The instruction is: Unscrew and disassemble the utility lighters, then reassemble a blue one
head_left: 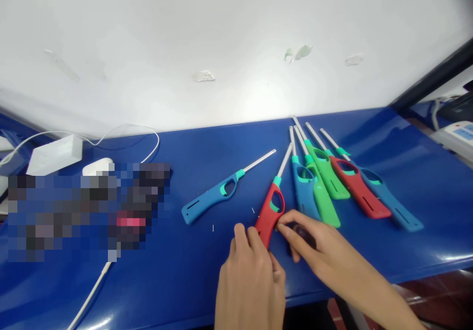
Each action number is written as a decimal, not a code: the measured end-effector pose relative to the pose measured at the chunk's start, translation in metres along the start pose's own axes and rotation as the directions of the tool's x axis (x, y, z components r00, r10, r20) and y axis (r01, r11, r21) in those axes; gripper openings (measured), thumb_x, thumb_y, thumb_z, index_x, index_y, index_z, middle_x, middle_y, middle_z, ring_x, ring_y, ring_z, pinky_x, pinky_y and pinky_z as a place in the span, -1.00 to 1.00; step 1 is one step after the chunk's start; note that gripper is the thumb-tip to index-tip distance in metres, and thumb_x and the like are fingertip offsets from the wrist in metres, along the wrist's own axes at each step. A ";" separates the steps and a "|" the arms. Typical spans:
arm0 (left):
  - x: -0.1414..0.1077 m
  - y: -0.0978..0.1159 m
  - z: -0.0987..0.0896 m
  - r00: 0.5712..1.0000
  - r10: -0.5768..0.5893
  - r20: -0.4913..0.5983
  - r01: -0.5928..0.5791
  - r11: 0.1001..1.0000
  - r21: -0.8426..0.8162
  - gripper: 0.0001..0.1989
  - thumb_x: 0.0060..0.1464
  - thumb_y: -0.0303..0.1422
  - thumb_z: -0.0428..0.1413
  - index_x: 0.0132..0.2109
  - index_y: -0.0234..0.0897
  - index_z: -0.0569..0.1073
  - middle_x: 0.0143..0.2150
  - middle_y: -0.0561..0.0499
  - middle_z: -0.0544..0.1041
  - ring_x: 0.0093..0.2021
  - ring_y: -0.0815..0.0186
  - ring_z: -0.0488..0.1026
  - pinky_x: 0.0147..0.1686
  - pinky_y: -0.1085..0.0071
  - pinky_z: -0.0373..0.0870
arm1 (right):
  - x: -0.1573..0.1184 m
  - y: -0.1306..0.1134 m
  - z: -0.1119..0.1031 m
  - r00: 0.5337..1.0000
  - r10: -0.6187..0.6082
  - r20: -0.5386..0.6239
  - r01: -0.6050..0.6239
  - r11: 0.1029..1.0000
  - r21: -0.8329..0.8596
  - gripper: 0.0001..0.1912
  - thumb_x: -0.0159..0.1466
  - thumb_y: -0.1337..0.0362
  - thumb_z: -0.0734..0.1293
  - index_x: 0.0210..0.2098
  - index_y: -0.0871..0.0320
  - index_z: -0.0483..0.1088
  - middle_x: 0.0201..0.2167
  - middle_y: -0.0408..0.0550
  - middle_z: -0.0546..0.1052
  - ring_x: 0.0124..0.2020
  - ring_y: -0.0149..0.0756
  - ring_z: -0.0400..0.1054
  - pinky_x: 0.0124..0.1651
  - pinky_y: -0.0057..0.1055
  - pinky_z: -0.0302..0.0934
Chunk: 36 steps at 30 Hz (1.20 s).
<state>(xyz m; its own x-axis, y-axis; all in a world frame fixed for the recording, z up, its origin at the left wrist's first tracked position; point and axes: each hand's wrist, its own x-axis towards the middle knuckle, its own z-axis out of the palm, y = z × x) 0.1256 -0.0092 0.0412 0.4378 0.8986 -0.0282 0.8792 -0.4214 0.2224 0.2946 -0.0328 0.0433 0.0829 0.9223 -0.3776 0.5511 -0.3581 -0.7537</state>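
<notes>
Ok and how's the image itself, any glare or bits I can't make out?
In the head view, a bright glow washes out the lower middle of the white wall; same view, the blue table shows glare near its right front edge, and blocky pixelation hides things at left; the red lighter looks fairly clear.

A glossy blue desk [166, 280] stands against a white wall [236, 29] marked with torn, flaky patches [204, 76]. On its left side lie a white box [55, 155], a rounded white object [97, 166] and a thin looping white cable [127, 125]; nearer, pixelation hides some items, with a thicker pale cable [102, 275] below. At right are a black bar [432, 76], a white device [460, 135] and reddish floor tiles [449, 295].
</notes>
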 end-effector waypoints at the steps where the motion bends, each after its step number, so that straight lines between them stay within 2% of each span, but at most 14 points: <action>1: -0.003 -0.004 0.002 1.000 -0.001 -0.017 0.001 1.000 -0.012 -0.82 0.11 -0.53 0.07 -0.16 -0.29 0.50 -0.19 -0.10 0.51 -0.37 0.19 0.60 -0.51 0.42 0.51 | -0.001 0.001 -0.001 1.000 0.001 -0.025 -0.002 1.000 -0.010 -0.62 0.50 -0.05 0.13 -0.02 0.02 0.44 -0.51 -0.22 0.51 -0.44 -0.30 0.48 -0.32 -0.40 0.29; 3: -0.009 -0.014 0.006 0.999 -0.012 -0.038 0.011 1.000 -0.028 -0.78 0.15 -0.51 0.05 -0.09 -0.29 0.51 -0.17 -0.12 0.52 -0.37 0.20 0.60 -0.52 0.42 0.52 | -0.006 0.004 -0.006 0.997 0.000 -0.075 -0.002 0.999 -0.032 -0.61 0.49 -0.05 0.15 0.03 0.02 0.45 -0.47 -0.20 0.54 -0.41 -0.30 0.49 -0.34 -0.43 0.31; 6: -0.014 -0.022 0.005 0.996 -0.040 -0.077 0.041 0.999 0.007 -0.72 0.25 -0.49 0.03 0.06 -0.33 0.49 -0.09 -0.17 0.53 -0.32 0.21 0.61 -0.51 0.45 0.51 | -0.016 0.007 -0.019 0.981 -0.028 -0.192 0.021 0.999 -0.040 -0.61 0.45 -0.09 0.20 -0.05 -0.01 0.51 -0.33 -0.16 0.64 -0.29 -0.27 0.56 -0.25 -0.45 0.39; 9: -0.014 -0.018 -0.003 0.986 -0.043 -0.160 0.049 0.998 0.036 -0.66 0.34 -0.41 0.02 0.20 -0.34 0.42 -0.04 -0.19 0.53 -0.20 0.16 0.62 -0.53 0.46 0.51 | -0.021 0.012 -0.034 0.904 -0.034 -0.427 -0.007 0.995 -0.095 -0.57 0.38 -0.18 0.25 -0.12 -0.01 0.54 -0.19 -0.11 0.68 -0.24 -0.21 0.60 -0.24 -0.42 0.42; 12: -0.011 -0.003 -0.006 0.977 0.019 -0.210 -0.028 0.999 -0.042 -0.62 0.38 -0.40 -0.01 0.28 -0.28 0.36 -0.04 -0.14 0.53 -0.19 0.19 0.61 -0.53 0.45 0.54 | -0.017 0.022 -0.039 0.825 -0.034 -0.564 -0.108 0.971 -0.216 -0.49 0.33 -0.25 0.27 -0.11 0.01 0.55 -0.31 -0.07 0.68 -0.42 -0.18 0.57 -0.42 -0.36 0.34; 14: -0.007 0.009 -0.001 0.962 0.140 -0.233 -0.171 0.979 -0.115 -0.62 0.38 -0.39 -0.01 0.28 -0.28 0.37 -0.04 -0.13 0.54 -0.17 0.20 0.62 -0.50 0.45 0.57 | -0.012 0.028 -0.036 0.817 -0.059 -0.574 -0.125 0.953 -0.276 -0.49 0.33 -0.25 0.27 -0.15 0.03 0.55 -0.36 -0.06 0.66 -0.46 -0.17 0.55 -0.42 -0.33 0.31; 16: -0.001 0.018 0.008 0.950 0.205 -0.235 -0.242 0.960 -0.141 -0.59 0.38 -0.34 0.01 0.30 -0.33 0.37 -0.01 -0.17 0.54 -0.12 0.14 0.63 -0.46 0.39 0.61 | -0.010 0.031 -0.029 0.839 -0.084 -0.537 -0.093 0.951 -0.294 -0.54 0.36 -0.21 0.28 -0.19 0.03 0.55 -0.33 -0.06 0.65 -0.42 -0.17 0.55 -0.37 -0.32 0.34; 19: 0.009 0.028 0.019 0.977 0.114 -0.179 -0.142 0.979 -0.149 -0.49 0.30 -0.28 0.14 0.32 -0.39 0.36 0.07 -0.23 0.53 -0.02 0.02 0.62 -0.32 0.21 0.69 | -0.014 0.030 -0.023 0.887 -0.139 -0.441 0.022 0.965 -0.260 -0.65 0.42 -0.08 0.27 -0.18 0.00 0.56 -0.21 -0.07 0.66 -0.26 -0.18 0.58 -0.20 -0.32 0.41; 22: 0.016 0.034 0.023 0.985 0.100 -0.143 -0.120 0.984 -0.132 -0.48 0.26 -0.26 0.23 0.29 -0.39 0.42 0.06 -0.22 0.53 -0.05 0.02 0.63 -0.31 0.20 0.69 | -0.027 0.022 -0.028 0.870 -0.215 -0.444 0.136 0.970 -0.202 -0.70 0.46 0.02 0.24 0.00 -0.06 0.54 -0.10 -0.05 0.61 -0.14 -0.20 0.55 -0.14 -0.35 0.41; 24: 0.018 0.036 0.024 0.979 0.109 -0.171 -0.129 0.985 -0.112 -0.50 0.24 -0.31 0.26 0.26 -0.40 0.45 0.03 -0.20 0.55 -0.08 0.02 0.64 -0.37 0.23 0.69 | -0.036 0.015 -0.033 0.814 -0.245 -0.527 0.185 0.969 -0.165 -0.71 0.45 0.06 0.26 0.08 -0.11 0.51 -0.15 -0.06 0.57 -0.21 -0.23 0.51 -0.25 -0.37 0.39; 25: 0.017 0.037 0.025 0.974 0.109 -0.201 -0.132 0.986 -0.105 -0.52 0.23 -0.34 0.26 0.24 -0.42 0.46 0.00 -0.20 0.56 -0.11 0.02 0.65 -0.39 0.23 0.68 | -0.039 0.010 -0.035 0.764 -0.257 -0.592 0.210 0.966 -0.148 -0.73 0.44 0.08 0.29 0.06 -0.13 0.53 -0.18 -0.08 0.55 -0.24 -0.22 0.49 -0.28 -0.35 0.36; 28: 0.013 0.036 0.030 0.952 0.114 -0.285 -0.150 0.983 -0.109 -0.53 0.21 -0.39 0.28 0.22 -0.47 0.47 -0.04 -0.20 0.56 -0.15 0.05 0.66 -0.38 0.24 0.69 | -0.043 -0.003 -0.032 0.561 -0.253 -0.789 0.316 0.945 -0.078 -0.87 0.38 0.15 0.37 -0.11 -0.15 0.56 -0.23 -0.09 0.52 -0.21 -0.13 0.44 -0.23 -0.22 0.31; 30: 0.010 0.034 0.035 0.939 0.131 -0.318 -0.176 0.978 -0.116 -0.53 0.21 -0.39 0.28 0.21 -0.50 0.46 -0.04 -0.22 0.55 -0.14 0.04 0.66 -0.35 0.24 0.69 | -0.040 -0.010 -0.026 0.507 -0.219 -0.834 0.368 0.929 -0.020 -0.94 0.35 0.18 0.41 -0.20 -0.15 0.55 -0.26 -0.11 0.53 -0.20 -0.11 0.43 -0.19 -0.17 0.30; 36: 0.004 0.028 0.041 0.926 0.174 -0.336 -0.221 0.969 -0.108 -0.53 0.27 -0.38 0.23 0.23 -0.53 0.40 -0.01 -0.27 0.54 -0.10 0.04 0.66 -0.33 0.27 0.70 | -0.034 -0.008 -0.008 0.634 -0.299 -0.713 0.419 0.908 -0.008 -0.90 0.36 0.26 0.41 -0.17 -0.11 0.54 -0.28 -0.14 0.60 -0.19 -0.15 0.49 -0.18 -0.23 0.41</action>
<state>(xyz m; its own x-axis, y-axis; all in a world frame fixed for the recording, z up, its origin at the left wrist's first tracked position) 0.1603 -0.0221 0.0078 0.4950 0.7995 0.3403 0.7348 -0.5942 0.3273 0.2934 -0.0602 0.0666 0.4797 0.7959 0.3695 0.5419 0.0625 -0.8381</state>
